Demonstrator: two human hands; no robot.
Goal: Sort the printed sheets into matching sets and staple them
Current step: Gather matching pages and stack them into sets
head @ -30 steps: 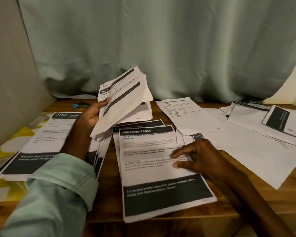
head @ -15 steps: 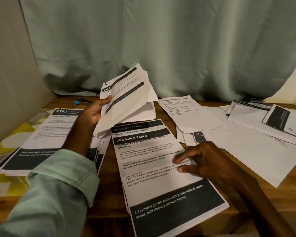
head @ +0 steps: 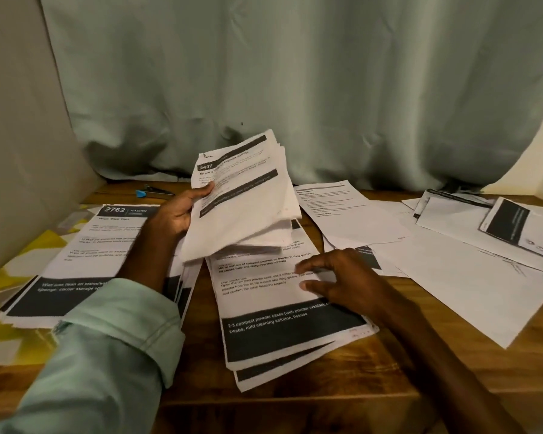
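Note:
My left hand (head: 177, 211) grips a tilted bundle of printed sheets (head: 248, 202), its top page numbered 2437, raised above the table. Under it lies the dressing-table pile (head: 282, 327) with a black band at the bottom. My right hand (head: 342, 280) rests on that pile's right side, fingers spread and pressing the top page. A second pile headed 2762 KITCHEN (head: 85, 261) lies at the left, partly hidden by my left forearm. A stapler (head: 152, 192) with a blue end lies at the back left.
Loose sheets (head: 452, 264) are scattered over the right half of the wooden table (head: 389, 364), some face down. A green curtain (head: 295, 89) hangs behind. A grey panel stands at the left, with a yellow-patterned cloth (head: 19, 264) under the kitchen pile.
The dressing-table pile has slid toward me under my right hand. The held bundle has dropped lower and now covers that pile's headers.

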